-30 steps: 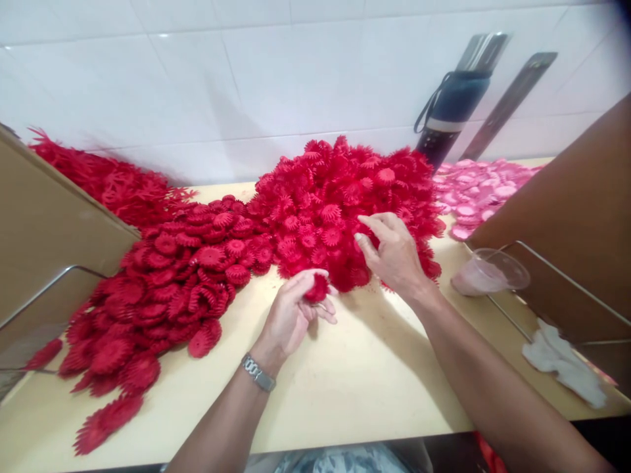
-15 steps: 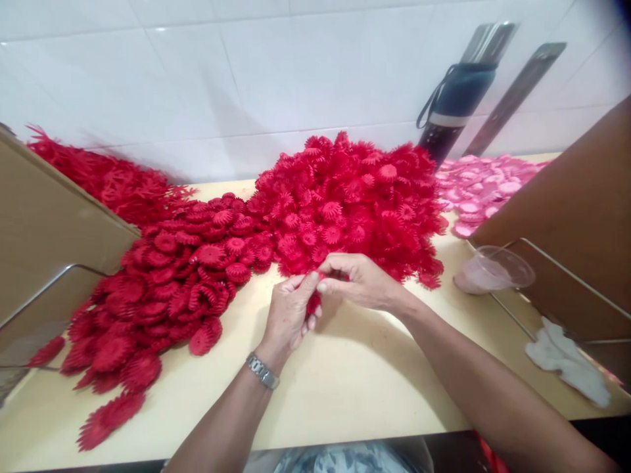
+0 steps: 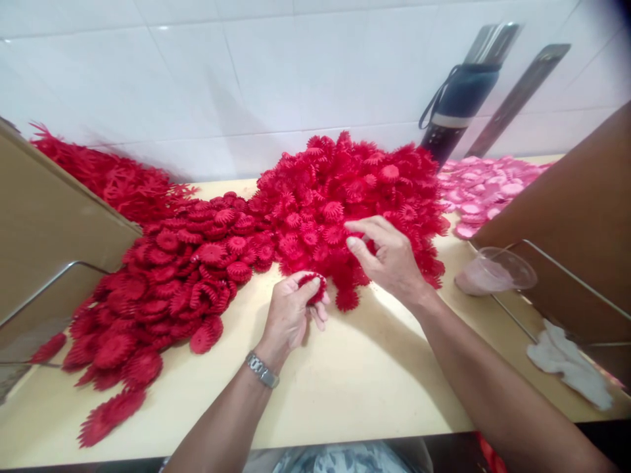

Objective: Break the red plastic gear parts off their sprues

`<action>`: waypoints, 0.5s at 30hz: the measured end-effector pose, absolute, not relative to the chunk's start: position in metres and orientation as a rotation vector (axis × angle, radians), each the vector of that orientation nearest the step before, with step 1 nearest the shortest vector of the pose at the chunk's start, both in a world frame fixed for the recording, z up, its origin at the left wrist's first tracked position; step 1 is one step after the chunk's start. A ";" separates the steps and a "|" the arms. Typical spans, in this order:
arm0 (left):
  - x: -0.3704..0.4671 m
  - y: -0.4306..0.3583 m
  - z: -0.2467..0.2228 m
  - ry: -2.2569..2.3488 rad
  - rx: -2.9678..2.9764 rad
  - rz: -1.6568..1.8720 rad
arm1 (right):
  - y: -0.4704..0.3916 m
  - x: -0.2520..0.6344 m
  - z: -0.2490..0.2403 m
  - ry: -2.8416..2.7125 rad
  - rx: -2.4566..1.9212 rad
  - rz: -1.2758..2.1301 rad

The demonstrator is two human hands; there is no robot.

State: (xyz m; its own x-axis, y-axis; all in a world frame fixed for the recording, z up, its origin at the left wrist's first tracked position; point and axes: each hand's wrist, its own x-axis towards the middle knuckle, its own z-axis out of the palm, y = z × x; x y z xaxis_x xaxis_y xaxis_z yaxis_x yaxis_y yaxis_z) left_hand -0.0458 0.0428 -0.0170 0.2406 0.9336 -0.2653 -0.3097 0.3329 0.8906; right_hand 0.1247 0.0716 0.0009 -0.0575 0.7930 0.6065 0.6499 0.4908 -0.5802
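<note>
My left hand [image 3: 290,309], with a metal watch on its wrist, is closed around a small round red flower piece [image 3: 315,288] with a fringed edge; the thumb presses on it. To its right, my right hand [image 3: 387,256] is over the front of a large heap of red fringed flower pieces [image 3: 335,210]. Its thumb and fingers are apart, and no piece is plainly held between them. A few flower pieces [image 3: 347,299] lie just below the right hand, at the heap's front edge.
At left lies a pile of darker red fringed discs [image 3: 162,289], with red star-like cutouts [image 3: 113,177] behind. Pink discs [image 3: 483,187], a dark blue bottle [image 3: 458,105], a clear plastic cup [image 3: 493,272] and a white cloth [image 3: 566,364] are at right. Brown boards [image 3: 566,217] flank the table.
My right hand has left my left hand and moved up and right over the heap, its fingers parting. The red piece in my left hand now shows more fully.
</note>
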 end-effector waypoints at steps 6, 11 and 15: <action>-0.048 0.043 -0.018 1.056 0.831 0.998 | 0.057 0.096 0.000 -1.846 -1.025 1.130; -0.049 0.043 -0.018 1.133 0.856 0.929 | 0.056 0.093 -0.001 -1.793 -0.989 1.215; -0.048 0.042 -0.017 1.115 0.859 0.930 | 0.056 0.096 0.002 -1.850 -1.096 0.963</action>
